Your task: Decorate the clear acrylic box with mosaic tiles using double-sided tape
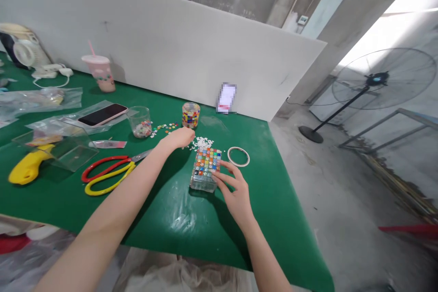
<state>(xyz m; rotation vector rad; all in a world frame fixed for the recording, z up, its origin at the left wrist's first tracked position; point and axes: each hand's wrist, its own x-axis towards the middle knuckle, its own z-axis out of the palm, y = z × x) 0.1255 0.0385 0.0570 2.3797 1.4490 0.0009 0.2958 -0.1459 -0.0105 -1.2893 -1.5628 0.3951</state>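
Note:
A clear plastic box [203, 183] lies on the green table, its upper face covered in rows of colored mosaic tiles, with a bare strip at the near end. My right hand [236, 189] holds it from the right, fingertips on the tiles and on its edge. Beyond the box is a loose pile of small white tiles [204, 142]. At the left of that pile my left hand [183, 137] is closed, fingers drawn together; what they pinch, if anything, is hidden. Just behind stands a round tiled jar [190, 115], and loose colored tiles [167, 127] are scattered to its left.
A white ring [238, 157] lies right of the box. Leftward are a cup of tiles [141, 123], scissors [107, 174], a glue tube [109, 144], a phone [102, 114], a clear container [73, 150], a yellow tool [29, 169] and a pink drink [101, 73]. Another phone [226, 98] leans on the partition.

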